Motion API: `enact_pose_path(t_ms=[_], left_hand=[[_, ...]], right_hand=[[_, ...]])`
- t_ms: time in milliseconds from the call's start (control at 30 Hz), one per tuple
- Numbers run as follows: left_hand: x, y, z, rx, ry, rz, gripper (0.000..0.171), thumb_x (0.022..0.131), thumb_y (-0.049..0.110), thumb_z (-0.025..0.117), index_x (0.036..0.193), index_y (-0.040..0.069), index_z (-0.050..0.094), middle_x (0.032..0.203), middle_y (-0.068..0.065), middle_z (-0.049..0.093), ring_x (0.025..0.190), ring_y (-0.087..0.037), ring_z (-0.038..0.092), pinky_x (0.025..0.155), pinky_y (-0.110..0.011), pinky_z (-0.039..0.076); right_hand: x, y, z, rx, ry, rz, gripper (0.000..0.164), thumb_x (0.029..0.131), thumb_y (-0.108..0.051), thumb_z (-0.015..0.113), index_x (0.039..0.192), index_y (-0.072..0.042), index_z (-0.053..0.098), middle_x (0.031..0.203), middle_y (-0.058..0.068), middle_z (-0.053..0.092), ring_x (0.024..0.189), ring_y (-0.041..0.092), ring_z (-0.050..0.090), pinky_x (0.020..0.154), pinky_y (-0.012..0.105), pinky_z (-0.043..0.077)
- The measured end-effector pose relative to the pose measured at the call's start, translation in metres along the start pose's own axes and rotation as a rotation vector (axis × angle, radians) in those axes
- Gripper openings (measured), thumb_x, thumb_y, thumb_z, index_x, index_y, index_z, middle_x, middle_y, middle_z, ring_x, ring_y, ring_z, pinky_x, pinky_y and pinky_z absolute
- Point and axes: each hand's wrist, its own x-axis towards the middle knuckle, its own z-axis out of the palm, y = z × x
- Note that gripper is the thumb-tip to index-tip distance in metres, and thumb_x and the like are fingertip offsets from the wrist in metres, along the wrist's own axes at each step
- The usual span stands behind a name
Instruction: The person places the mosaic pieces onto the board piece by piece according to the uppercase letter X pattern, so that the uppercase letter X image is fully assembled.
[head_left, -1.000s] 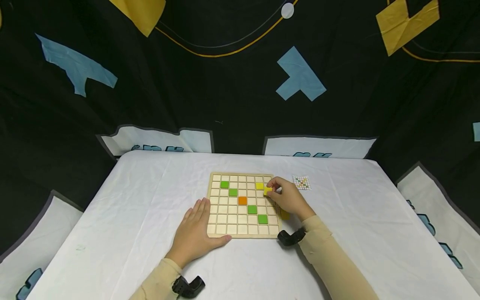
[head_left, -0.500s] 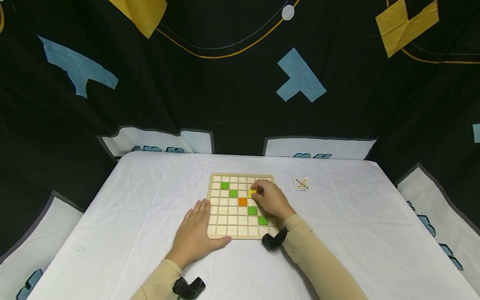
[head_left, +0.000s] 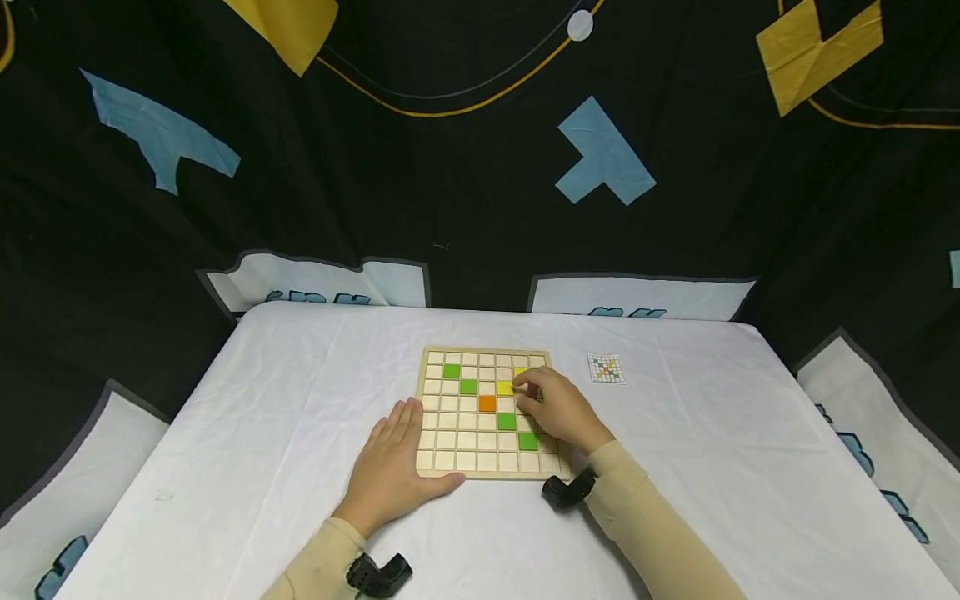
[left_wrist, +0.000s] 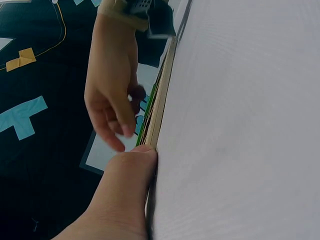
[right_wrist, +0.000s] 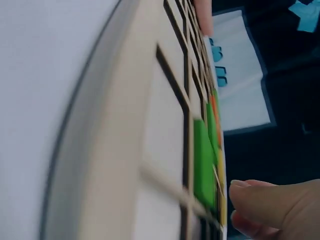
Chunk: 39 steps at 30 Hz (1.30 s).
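Observation:
A square wooden grid board (head_left: 442, 477) lies on the white tablecloth. My left hand (head_left: 386, 467) rests along its left side, fingers straight; in the left wrist view the thumb (left_wrist: 127, 175) touches the board's edge. My right hand (head_left: 561, 408) hovers over the right part of the board, holding nothing, thumb and fingers loosely bent and apart. Just left of its fingertips, a yellow tile (head_left: 505, 387) sits in a cell; a second yellow tile (head_left: 520, 372) is partly covered by the fingers. Green tiles (head_left: 507, 422) and an orange tile (head_left: 487, 403) form a diagonal.
A small printed pattern card (head_left: 606, 368) lies right of the board. The tablecloth (head_left: 712, 433) stretches around both, and a dark curtain (head_left: 480, 200) with coloured shapes hangs behind the table. Each wrist carries a black camera (head_left: 378, 575).
My right hand brought a yellow tile leftward over the board and let it go in a cell beside the orange tile. It has since drawn back slightly right. The left hand stayed still.

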Motion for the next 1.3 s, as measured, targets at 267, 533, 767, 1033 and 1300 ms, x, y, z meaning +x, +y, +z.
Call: enact_pose_path(t_ms=[267, 533, 767, 1033, 1300], left_hand=[[0.0, -0.002, 0.0, 0.002, 0.004, 0.007, 0.127, 0.071, 0.083, 0.062, 0.155, -0.004, 0.023, 0.164, -0.018, 0.022, 0.154, -0.033, 0.02, 0.124, -0.051, 0.02], [0.0, -0.003, -0.001, -0.005, 0.004, -0.004, 0.127, 0.07, 0.082, 0.063, 0.155, -0.004, 0.023, 0.164, -0.018, 0.022, 0.153, -0.033, 0.02, 0.124, -0.052, 0.02], [-0.001, -0.003, -0.001, -0.002, 0.003, -0.005, 0.127, 0.071, 0.082, 0.063, 0.155, -0.004, 0.024, 0.164, -0.018, 0.022, 0.153, -0.033, 0.02, 0.124, -0.052, 0.02], [0.0, -0.003, 0.0, 0.005, 0.004, 0.006, 0.127, 0.071, 0.083, 0.062, 0.155, -0.004, 0.023, 0.164, -0.018, 0.022, 0.154, -0.033, 0.019, 0.124, -0.052, 0.02], [0.001, -0.002, 0.001, 0.003, -0.007, -0.002, 0.127, 0.071, 0.083, 0.061, 0.155, -0.004, 0.022, 0.164, -0.017, 0.021, 0.154, -0.032, 0.018, 0.124, -0.051, 0.019]], right_hand=[[-0.026, 0.03, -0.027, -0.041, -0.013, 0.047, 0.03, 0.093, -0.017, 0.069, 0.122, -0.012, 0.068, 0.095, 0.0, 0.062, 0.084, 0.016, 0.052, 0.075, 0.032, 0.044], [-0.04, 0.048, -0.035, -0.072, -0.049, 0.104, 0.026, 0.09, -0.017, 0.073, 0.115, -0.013, 0.072, 0.096, -0.001, 0.06, 0.086, 0.017, 0.051, 0.077, 0.033, 0.043], [-0.043, 0.051, -0.033, -0.007, -0.035, 0.113, 0.017, 0.089, -0.013, 0.073, 0.1, -0.016, 0.061, 0.092, 0.001, 0.06, 0.085, 0.018, 0.053, 0.077, 0.034, 0.045], [-0.032, 0.042, -0.025, 0.085, 0.055, 0.098, 0.017, 0.088, -0.014, 0.075, 0.097, -0.017, 0.061, 0.088, 0.001, 0.061, 0.072, 0.016, 0.052, 0.061, 0.027, 0.044], [-0.018, -0.008, 0.009, 0.152, 0.069, 0.006, 0.017, 0.088, -0.019, 0.077, 0.098, -0.019, 0.064, 0.084, -0.006, 0.061, 0.072, 0.012, 0.052, 0.068, 0.027, 0.044]])
